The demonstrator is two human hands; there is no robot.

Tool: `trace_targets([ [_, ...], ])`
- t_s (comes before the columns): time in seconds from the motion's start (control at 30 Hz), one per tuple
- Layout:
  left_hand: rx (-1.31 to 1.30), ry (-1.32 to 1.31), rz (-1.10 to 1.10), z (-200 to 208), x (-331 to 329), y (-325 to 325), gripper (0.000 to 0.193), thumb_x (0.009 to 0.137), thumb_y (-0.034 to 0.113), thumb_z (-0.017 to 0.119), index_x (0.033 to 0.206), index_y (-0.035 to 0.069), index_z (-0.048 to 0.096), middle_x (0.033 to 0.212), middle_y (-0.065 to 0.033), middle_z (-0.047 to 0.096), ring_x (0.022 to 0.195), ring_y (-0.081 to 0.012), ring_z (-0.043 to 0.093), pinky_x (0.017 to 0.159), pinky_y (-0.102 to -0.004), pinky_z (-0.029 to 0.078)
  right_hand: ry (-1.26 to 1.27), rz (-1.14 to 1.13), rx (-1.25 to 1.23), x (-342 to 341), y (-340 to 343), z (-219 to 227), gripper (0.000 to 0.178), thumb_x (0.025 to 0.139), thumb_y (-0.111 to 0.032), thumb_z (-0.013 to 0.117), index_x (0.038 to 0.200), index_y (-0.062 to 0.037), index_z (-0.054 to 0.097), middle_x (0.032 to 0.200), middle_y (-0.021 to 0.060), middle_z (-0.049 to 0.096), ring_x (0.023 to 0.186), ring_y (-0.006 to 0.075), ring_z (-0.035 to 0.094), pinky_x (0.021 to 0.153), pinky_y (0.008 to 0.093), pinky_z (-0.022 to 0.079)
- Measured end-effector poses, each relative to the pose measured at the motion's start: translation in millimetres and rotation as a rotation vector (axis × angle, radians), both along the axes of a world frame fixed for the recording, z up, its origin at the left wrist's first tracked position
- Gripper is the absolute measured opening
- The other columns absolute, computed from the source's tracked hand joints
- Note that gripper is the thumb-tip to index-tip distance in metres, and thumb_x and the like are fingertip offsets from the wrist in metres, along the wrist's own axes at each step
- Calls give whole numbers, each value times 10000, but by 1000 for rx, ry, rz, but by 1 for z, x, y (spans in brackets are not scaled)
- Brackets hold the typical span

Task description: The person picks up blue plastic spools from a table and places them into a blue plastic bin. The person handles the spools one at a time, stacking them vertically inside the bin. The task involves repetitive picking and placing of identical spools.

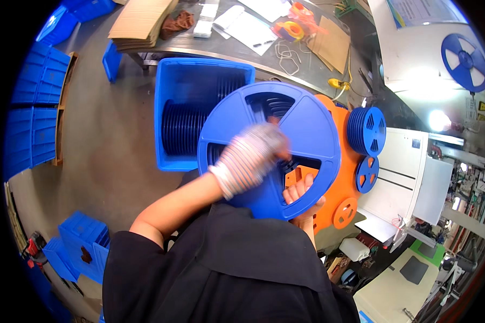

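A large blue plastic reel (pixel 312 121) with wide cut-outs is held up in front of me. My right hand (pixel 300 195) grips its lower right rim, fingers coming through a cut-out. My left hand (pixel 256 153), in a striped glove with bare fingertips, is over the reel's hub; its fingers are smeared by motion. Just beyond the reel's left side is a blue bin (pixel 159 116) with dark blue reels (pixel 180 128) stacked on edge inside. To the right, an orange panel (pixel 328 215) shows partly behind the reel.
Blue reels (pixel 373 132), a smaller blue reel (pixel 367 174) and an orange disc (pixel 345 212) are by the panel. A metal-edged table (pixel 242 62) with cardboard (pixel 143 21) and papers is ahead. Blue crates (pixel 40 129) are stacked left; a white machine (pixel 393 175) stands right.
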State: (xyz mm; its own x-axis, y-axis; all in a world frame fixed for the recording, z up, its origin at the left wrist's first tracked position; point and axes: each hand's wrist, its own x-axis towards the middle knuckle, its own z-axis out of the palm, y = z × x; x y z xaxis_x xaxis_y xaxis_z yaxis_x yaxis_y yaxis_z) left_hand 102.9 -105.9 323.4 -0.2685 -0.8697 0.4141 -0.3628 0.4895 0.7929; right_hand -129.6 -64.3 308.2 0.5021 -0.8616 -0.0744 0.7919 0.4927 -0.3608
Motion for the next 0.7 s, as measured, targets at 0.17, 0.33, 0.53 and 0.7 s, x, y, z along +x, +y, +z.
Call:
trace_targets([
  [0.17,26,-16,90,5,24,29,444,754,110,636,1187,35,574,1200,-184,586,1149,-374,547,1023,-439,411,131,39,95,36,23,11,287,668,-244,653,788,-128,419,560,-8,372,480,147,347,514,313,330],
  [0.33,344,225,374,-63,84,54,332,839,18,559,1169,-2,593,1177,-179,614,1144,-354,564,1014,-393,434,195,39,100,52,31,15,299,663,-256,663,754,-137,404,556,-15,355,474,143,322,512,308,320],
  [0.53,54,110,104,-53,72,67,499,669,-28,649,1160,53,606,1178,-195,601,1137,-371,559,984,-444,454,244,20,125,54,38,21,303,657,-253,664,751,-140,398,553,-24,345,471,138,309,509,302,302],
  [0.7,273,-56,451,-143,120,64,363,764,-37,605,1121,30,612,1128,-173,614,1063,-365,592,951,-395,489,229,11,109,51,37,15,317,687,-265,676,781,-148,396,569,-40,333,504,122,320,531,292,310],
])
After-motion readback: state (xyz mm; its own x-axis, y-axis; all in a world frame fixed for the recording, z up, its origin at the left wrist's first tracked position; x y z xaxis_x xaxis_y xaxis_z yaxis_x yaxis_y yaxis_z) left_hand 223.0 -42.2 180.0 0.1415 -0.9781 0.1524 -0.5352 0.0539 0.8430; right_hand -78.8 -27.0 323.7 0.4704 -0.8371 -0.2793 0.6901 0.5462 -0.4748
